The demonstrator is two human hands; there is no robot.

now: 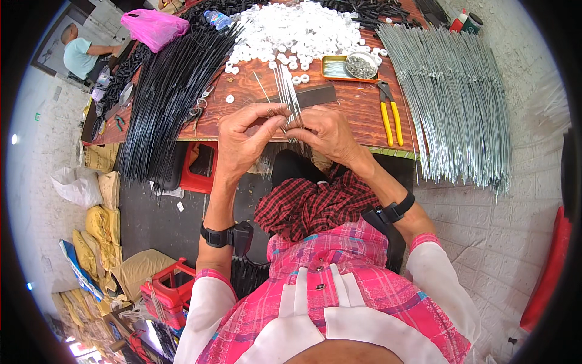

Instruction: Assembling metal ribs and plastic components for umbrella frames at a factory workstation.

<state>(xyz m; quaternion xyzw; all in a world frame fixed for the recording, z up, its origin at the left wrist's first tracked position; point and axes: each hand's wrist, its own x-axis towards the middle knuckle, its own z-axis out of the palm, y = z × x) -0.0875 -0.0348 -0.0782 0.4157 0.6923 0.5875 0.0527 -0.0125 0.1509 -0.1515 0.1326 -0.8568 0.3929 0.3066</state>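
Both my hands meet over the near edge of the wooden table, fingers closed. A small bunch of thin silver metal wires (287, 88) stands up between them, tips fanned slightly. My right hand (332, 134) pinches the bunch from the right. With thumb and forefinger, my left hand (242, 136) grips it from the left; one separate wire (262, 87) leans leftward above those fingers. The wires' lower ends are partly hidden by my fingers. Just behind my hands lies a dark flat bar (318, 95).
White plastic rings (297, 27) are heaped at the back. Black rods (176, 91) spread left, beside scissors (199, 108). On the right lie yellow-handled pliers (391, 121), a tin tray (330, 76) and silver wires (451, 109). A red stool (199, 165) stands below; another person (82, 54) sits far left.
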